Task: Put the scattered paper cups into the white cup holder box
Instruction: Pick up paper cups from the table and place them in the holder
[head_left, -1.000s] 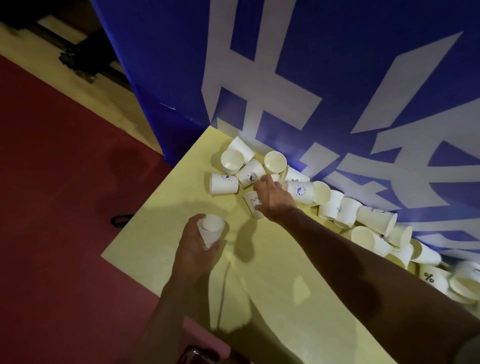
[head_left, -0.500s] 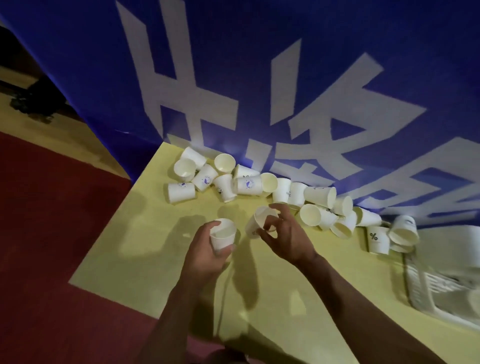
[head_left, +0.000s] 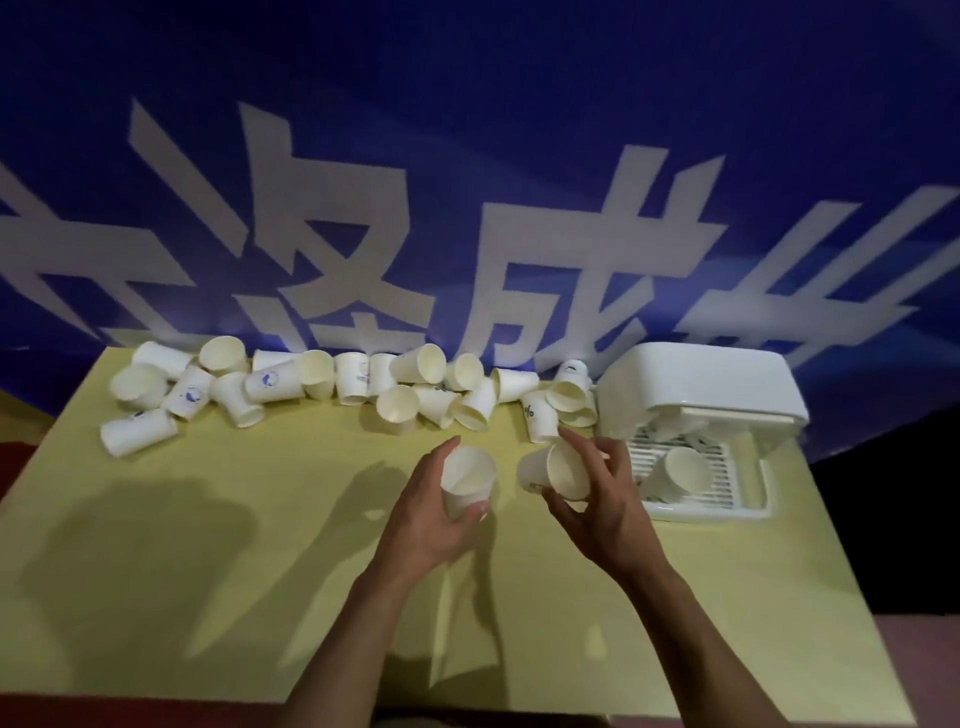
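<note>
The left hand (head_left: 434, 512) grips 1 upright paper cup (head_left: 466, 483), fingers (head_left: 475, 515) curled round its wall. The right hand (head_left: 597, 506) pinches a second cup (head_left: 553, 469) tilted on its side, mouth toward the camera, fingertips on its rim and base. Both cups are held above the yellow surface (head_left: 260, 519), just left of the white cup holder box (head_left: 691, 410).

The thin paper walls could buckle if either grip tightens. The tilted cup looks lightly held, and could slip out and roll. If the 2 cups are nested, a skewed entry could jam or crease the rims.

The box sits at the surface's right end, its lid (head_left: 696, 382) raised. At least 1 cup (head_left: 680, 470) lies on its slatted tray, and more seem tucked under the lid, though the count is unclear. The scattered cups (head_left: 332, 384) line the back edge against the blue banner (head_left: 467, 130), mostly tipped over, so much remains to do.
</note>
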